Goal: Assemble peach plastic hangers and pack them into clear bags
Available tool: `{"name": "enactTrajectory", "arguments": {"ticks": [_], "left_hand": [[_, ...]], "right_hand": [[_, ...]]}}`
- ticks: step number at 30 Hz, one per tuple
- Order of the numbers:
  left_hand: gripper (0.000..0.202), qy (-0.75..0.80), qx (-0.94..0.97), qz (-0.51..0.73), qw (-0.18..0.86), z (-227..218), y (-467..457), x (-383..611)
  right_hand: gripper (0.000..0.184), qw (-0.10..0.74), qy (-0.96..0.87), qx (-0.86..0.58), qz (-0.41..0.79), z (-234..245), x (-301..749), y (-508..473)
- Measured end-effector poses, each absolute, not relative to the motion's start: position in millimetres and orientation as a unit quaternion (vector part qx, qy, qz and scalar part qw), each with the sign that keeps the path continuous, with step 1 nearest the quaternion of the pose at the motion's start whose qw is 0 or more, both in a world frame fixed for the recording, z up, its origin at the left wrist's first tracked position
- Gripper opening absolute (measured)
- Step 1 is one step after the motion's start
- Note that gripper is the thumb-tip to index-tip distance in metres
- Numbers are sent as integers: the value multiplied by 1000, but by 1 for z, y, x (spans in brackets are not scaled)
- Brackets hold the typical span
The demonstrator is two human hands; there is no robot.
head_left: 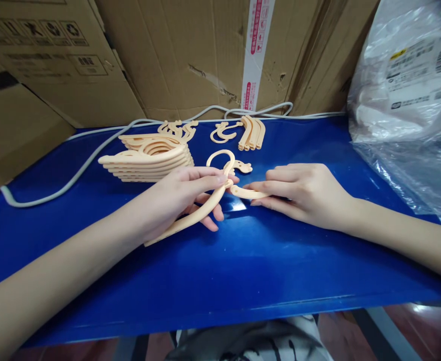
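My left hand [190,188] is closed on a peach-coloured plastic hanger piece [196,214], a curved arm with a round hook [220,153] rising at its upper end. Thumb and forefinger pinch it near the joint, and the other fingers spread below. Between the fingertips of my right hand [299,190] is a second curved hanger arm [248,193], its rounded end close to the joint. Whether the two pieces are locked together I cannot tell. Just behind them a small flat peach part [243,167] lies on the table, partly hidden.
A stack of hanger arms [149,160] lies at the left, with loose hooks [177,129] behind it. More hooks [224,132] and a bundle of curved arms [251,133] lie at the back of the blue table [243,271]. A white cable [103,145], cardboard boxes [190,55] and a plastic bag [404,75] border it.
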State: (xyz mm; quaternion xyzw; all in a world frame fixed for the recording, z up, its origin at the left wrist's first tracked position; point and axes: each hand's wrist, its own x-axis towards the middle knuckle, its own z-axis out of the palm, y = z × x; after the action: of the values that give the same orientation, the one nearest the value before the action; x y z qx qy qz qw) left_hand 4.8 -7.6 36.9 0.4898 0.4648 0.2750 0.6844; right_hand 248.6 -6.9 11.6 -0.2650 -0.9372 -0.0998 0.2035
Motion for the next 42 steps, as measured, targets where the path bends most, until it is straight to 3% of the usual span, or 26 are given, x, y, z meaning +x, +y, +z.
{"name": "enactTrajectory", "arguments": {"ticks": [7,14,42], "left_hand": [[21,448,504,228,703,38,-6,2],[8,451,481,232,715,35,-5,1],[4,449,560,226,659,33,-6,7]], "right_hand": [[31,199,-935,-268,-118,11,248,-9],[31,208,-925,-254,-190,13,246,-12],[35,155,-937,-312,-35,11,244,-25]]}}
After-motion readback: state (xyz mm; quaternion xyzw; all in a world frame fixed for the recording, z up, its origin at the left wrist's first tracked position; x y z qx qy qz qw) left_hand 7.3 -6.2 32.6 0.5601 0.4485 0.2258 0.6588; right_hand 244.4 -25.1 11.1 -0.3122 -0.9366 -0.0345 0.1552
